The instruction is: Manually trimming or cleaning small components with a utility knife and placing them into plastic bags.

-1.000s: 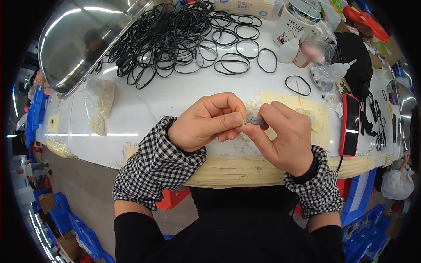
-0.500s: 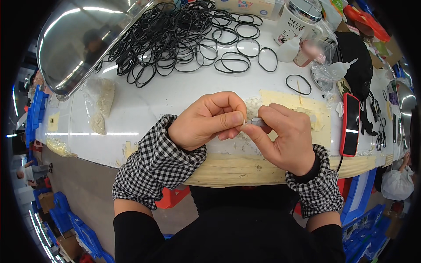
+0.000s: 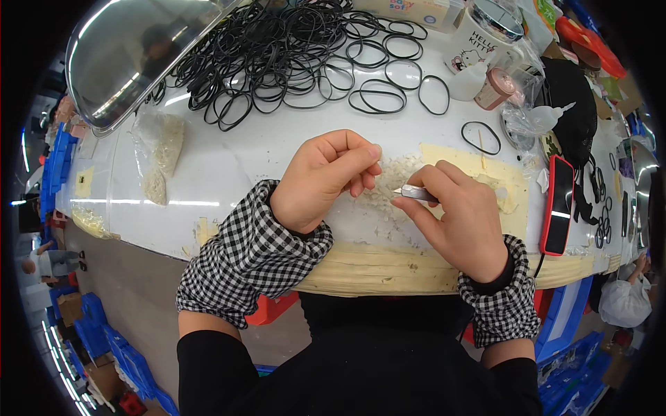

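Reference point for clock directions: the heap of pale flakes [image 3: 397, 170] on the white table [image 3: 243, 156], with twelve o'clock toward the far edge.

Right hand [image 3: 459, 216]: located at four o'clock. Thumb and fingers grip a small silver knife [image 3: 417, 193]; its pointed tip faces nine o'clock and overlaps the heap in view, contact with it not determinable.

Left hand [image 3: 325, 182]: located at nine o'clock, near the heap. Thumb and index fingertip are pinched together, other fingers curled; whether a piece sits between them cannot be told. The knife tip and the left hand stand apart.

Surrounding items: a cream sheet [image 3: 451, 154] extends toward three o'clock, and a single black loop [image 3: 481, 138] is at two. A red-cased smartphone [image 3: 558, 204] lies just past three. A white mug [image 3: 479, 41] stands at one; tangled black bands [image 3: 277, 59] lie between ten and eleven. A clear plastic bag [image 3: 165, 149] of pale material lies at nine.
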The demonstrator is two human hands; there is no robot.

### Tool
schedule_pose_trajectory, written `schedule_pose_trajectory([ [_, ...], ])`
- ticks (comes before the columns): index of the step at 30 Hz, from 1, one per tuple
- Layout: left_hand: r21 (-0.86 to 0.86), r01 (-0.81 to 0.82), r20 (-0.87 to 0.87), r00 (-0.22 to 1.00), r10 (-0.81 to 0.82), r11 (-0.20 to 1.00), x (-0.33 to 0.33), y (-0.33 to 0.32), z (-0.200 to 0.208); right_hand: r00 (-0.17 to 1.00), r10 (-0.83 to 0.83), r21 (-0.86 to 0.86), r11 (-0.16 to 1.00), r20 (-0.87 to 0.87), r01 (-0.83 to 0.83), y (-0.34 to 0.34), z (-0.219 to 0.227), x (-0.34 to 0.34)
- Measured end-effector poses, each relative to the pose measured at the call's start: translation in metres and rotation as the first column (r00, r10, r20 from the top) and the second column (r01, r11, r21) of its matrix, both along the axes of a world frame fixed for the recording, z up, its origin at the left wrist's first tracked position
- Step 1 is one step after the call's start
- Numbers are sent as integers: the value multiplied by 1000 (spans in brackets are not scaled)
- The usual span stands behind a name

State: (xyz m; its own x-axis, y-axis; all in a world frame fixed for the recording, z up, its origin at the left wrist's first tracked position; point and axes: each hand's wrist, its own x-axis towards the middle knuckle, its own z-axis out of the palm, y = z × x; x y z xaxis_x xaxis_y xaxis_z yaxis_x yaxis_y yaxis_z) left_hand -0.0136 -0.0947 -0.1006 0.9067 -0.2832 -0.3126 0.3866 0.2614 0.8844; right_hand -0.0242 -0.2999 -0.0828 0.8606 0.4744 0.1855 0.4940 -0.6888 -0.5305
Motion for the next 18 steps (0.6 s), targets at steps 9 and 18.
schedule_pose_trajectory([
  [9,-15,-66,-66,996,64,998,1,-1,-1,999,27,-142,989,-32,-32,4,-17,-1],
  [18,-231,148,-92,981,-173,962,1,-1,-9,982,9,384,921,-191,67,3,-2,6],
])
